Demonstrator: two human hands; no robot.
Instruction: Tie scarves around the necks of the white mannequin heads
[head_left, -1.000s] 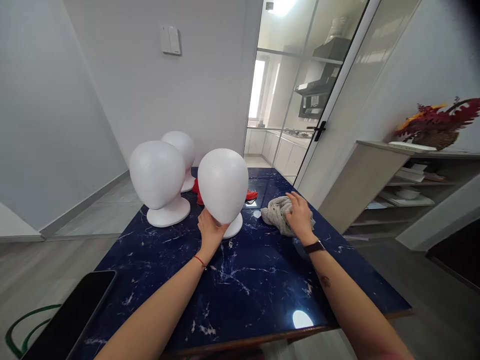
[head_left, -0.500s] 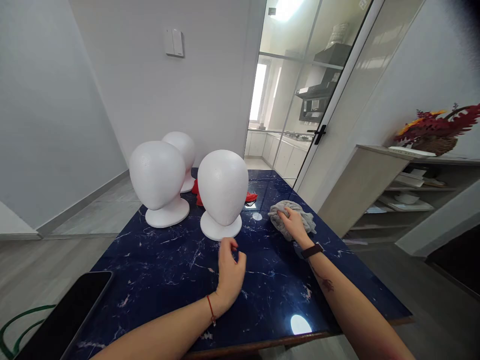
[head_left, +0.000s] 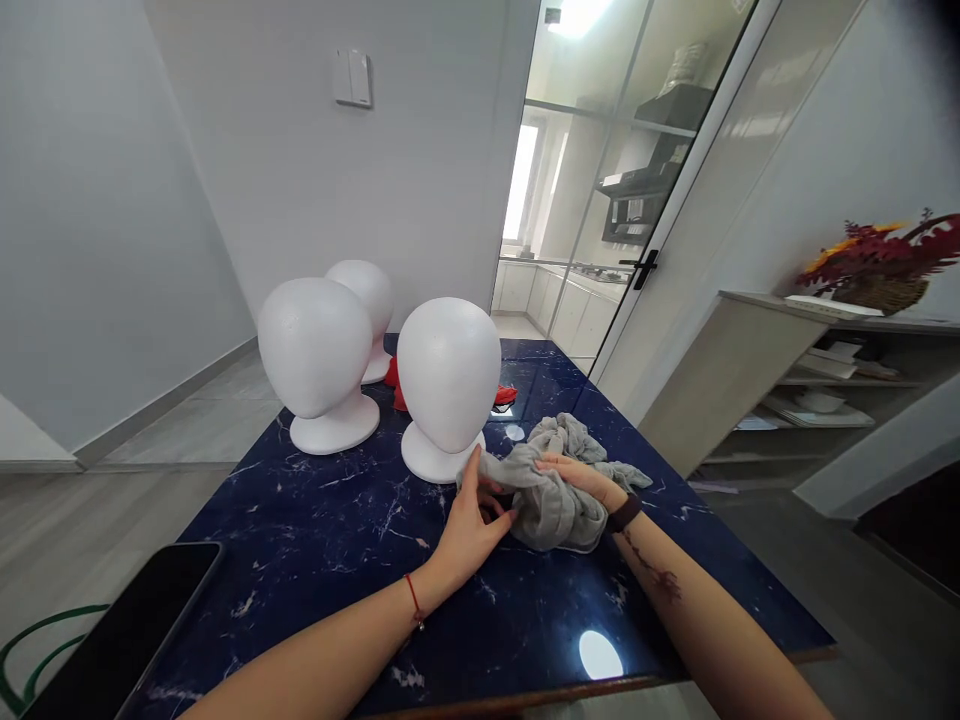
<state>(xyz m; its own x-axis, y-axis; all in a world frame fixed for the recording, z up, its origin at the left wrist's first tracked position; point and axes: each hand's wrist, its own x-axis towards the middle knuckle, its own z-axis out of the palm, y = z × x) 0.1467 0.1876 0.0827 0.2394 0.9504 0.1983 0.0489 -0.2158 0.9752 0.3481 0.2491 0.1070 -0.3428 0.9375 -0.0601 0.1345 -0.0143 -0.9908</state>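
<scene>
Room was bright and evenly lit. Daylight came through the far kitchen window [head_left: 519, 180], and a ceiling lamp [head_left: 574, 12] was blown out. It glared as a white spot on the glossy worktop [head_left: 600, 655] near edge. Shadows were soft. Focus was sharp; wide-angle bending at edges, dark vignette top right.

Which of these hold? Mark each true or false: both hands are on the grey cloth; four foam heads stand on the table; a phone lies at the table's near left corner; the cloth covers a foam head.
1. Both the left hand and right hand are on the grey cloth: true.
2. Four foam heads: false, three foam heads.
3. Phone at the near left corner of the table: true.
4. Cloth covers a head: false, it lies on the table.
</scene>
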